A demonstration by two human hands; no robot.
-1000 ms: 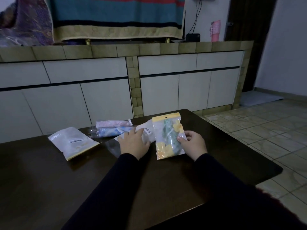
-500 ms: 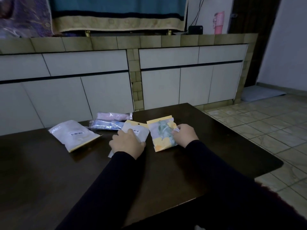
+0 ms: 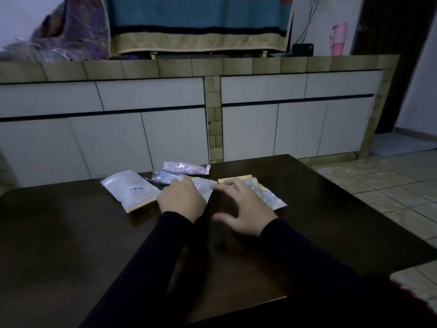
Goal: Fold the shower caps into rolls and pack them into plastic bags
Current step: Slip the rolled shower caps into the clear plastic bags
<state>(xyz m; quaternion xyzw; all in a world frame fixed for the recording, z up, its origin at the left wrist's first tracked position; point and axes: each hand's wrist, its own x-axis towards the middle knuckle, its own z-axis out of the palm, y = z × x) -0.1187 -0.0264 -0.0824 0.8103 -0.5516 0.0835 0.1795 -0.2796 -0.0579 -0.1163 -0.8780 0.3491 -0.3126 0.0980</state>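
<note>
A yellow-topped plastic bag with a green shower cap lies flat on the dark table. My right hand hovers over its left side, fingers spread and blurred, holding nothing. My left hand rests on a white plastic bag beside it; whether its fingers grip the bag is hidden. Behind lie a pink rolled cap in a bag and a blue one. A white packed bag with a barcode label lies to the left.
A tiled counter with white cabinet doors stands right behind the table. The table's right edge drops to a tiled floor. A striped cloth hangs above the counter, and a pink bottle stands on it.
My right hand has let go of the yellow-topped bag, which now lies flat on the table, and has drawn back toward me with fingers spread. My left hand stays on the white bag.
</note>
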